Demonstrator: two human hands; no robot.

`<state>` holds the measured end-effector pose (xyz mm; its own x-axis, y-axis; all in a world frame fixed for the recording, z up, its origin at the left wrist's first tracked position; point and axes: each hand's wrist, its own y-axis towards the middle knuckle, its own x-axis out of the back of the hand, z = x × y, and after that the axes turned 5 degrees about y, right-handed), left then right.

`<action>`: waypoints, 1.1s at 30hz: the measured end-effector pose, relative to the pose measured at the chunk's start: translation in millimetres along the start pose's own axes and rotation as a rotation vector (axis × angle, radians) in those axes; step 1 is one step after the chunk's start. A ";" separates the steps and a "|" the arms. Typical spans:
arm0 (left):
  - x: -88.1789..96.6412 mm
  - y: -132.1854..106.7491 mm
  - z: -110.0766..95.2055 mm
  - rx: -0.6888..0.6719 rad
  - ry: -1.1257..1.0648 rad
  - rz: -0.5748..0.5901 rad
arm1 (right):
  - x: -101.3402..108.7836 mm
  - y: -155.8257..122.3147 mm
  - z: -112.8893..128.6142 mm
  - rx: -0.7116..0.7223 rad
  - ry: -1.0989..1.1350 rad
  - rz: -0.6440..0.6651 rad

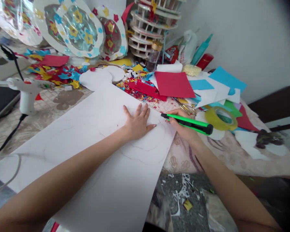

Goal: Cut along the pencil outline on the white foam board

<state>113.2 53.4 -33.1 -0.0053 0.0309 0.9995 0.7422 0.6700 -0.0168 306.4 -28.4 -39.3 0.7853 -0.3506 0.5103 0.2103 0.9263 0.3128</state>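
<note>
A large white sheet [106, 109] with faint drawn curves lies across the table and hangs over its front edge. My left hand [137, 124] rests flat on it, fingers spread. In my right hand [183, 127] is a green and black utility knife [187, 123], held like a pen at the sheet's right edge. The knife's black front end points left, close to the paper; whether a blade is out or touching, I cannot tell. White rounded cut-outs [95, 79] lie at the sheet's far corner.
A white glue gun [26, 96] with its cord stands left. Behind are decorated oval frames [79, 29], a tiered white structure [147, 32] and coloured scraps [60, 72]. Red paper [175, 84], a yellow tape roll [221, 118] and scissors [187, 109] lie right. Paper trimmings [183, 187] litter the floor.
</note>
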 end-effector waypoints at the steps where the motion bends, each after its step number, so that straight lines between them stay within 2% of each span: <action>1: -0.2 0.0 0.0 0.001 0.002 -0.002 | -0.8 -3.0 1.4 0.000 -0.002 -0.007; 11: 1.0 -0.8 -1.0 0.005 0.006 0.001 | -1.7 -13.5 21.9 0.003 -0.076 -0.084; 18: -1.4 0.3 -0.4 0.000 0.004 -0.007 | -8.9 -18.3 19.8 -0.013 -0.068 -0.151; 33: 0.0 0.0 -0.8 0.003 -0.001 0.003 | -14.3 -18.2 19.4 0.016 -0.074 -0.198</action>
<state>113.8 52.8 -33.1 -0.0037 0.0330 0.9994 0.7404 0.6719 -0.0194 280.0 -42.9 -36.8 0.6842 -0.5356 0.4950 0.3470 0.8360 0.4250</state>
